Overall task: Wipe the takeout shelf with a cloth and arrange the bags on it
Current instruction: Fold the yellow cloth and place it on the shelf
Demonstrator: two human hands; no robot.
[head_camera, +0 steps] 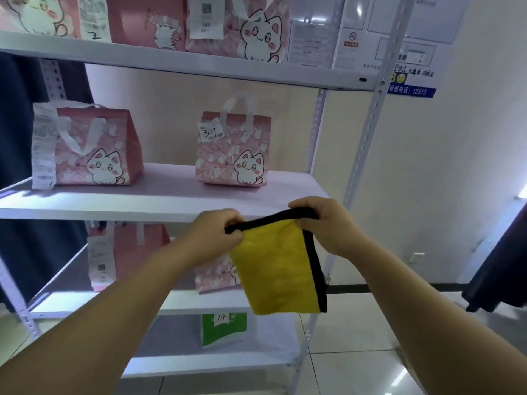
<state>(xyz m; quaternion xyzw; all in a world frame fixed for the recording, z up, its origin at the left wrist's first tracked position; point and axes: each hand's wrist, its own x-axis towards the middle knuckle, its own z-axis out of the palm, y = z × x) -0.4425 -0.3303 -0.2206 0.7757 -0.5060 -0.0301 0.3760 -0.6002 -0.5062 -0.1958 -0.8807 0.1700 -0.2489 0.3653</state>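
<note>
Head: cloth (278,269) between both hands.

hands (219,238) (328,226) gripping yellow cloth (273,269), shelf (159,201)

We are facing a white metal shelving unit (368,132) with perforated uprights and flat boards, standing on a pale tiled floor (356,366). On the top board, pink cat-print bags with paper receipts (258,29) are sitting side by side. On the board below, a wide pink cat-print bag with a long receipt (91,149) is standing at the left, well apart from a narrower pink cat-print bag tagged 3-4 (233,152). Lower boards are carrying more pink bags (128,252) and a green-and-white bag (224,329).
</note>
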